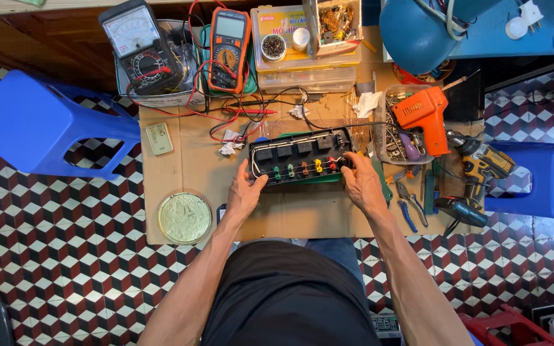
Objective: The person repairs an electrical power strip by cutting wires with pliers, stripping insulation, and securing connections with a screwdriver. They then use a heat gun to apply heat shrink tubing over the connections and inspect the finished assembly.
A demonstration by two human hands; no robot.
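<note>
Nearest, a black shirt and two bare forearms reaching forward over a sheet of cardboard [181,173] laid on a checkered tile floor. Left hand [246,194] clasped on the near-left corner of a black relay and fuse box [301,157], fingers curled up onto its edge; right hand [361,182] holding the near-right end, fingertips up by the row of coloured fuses. Box lying flat at the middle of the cardboard, open face up, square black relays along the far side, white wiring looped round the rim. Best handled, by the look of it, with both ends kept level and the pressure kept on the casing, not on the fuses or the loose wires; thumbs low on the wall would likely stop it sliding on the card. Left of the hands, a round shallow dish [184,218] with pale greenish contents, and further up a small flat remote-like item [159,138]. Right of the hands, blue-handled pliers [408,206], a yellow and black cordless drill [482,163], an orange soldering gun [426,115] resting on a clear tray of screws and bits. Beyond the box, crumpled tissue and red and black test leads. Farthest, an analogue multimeter [139,45], an orange digital multimeter [228,48], clear plastic parts boxes [306,70], with blue plastic stools [40,122] off to either side.
</note>
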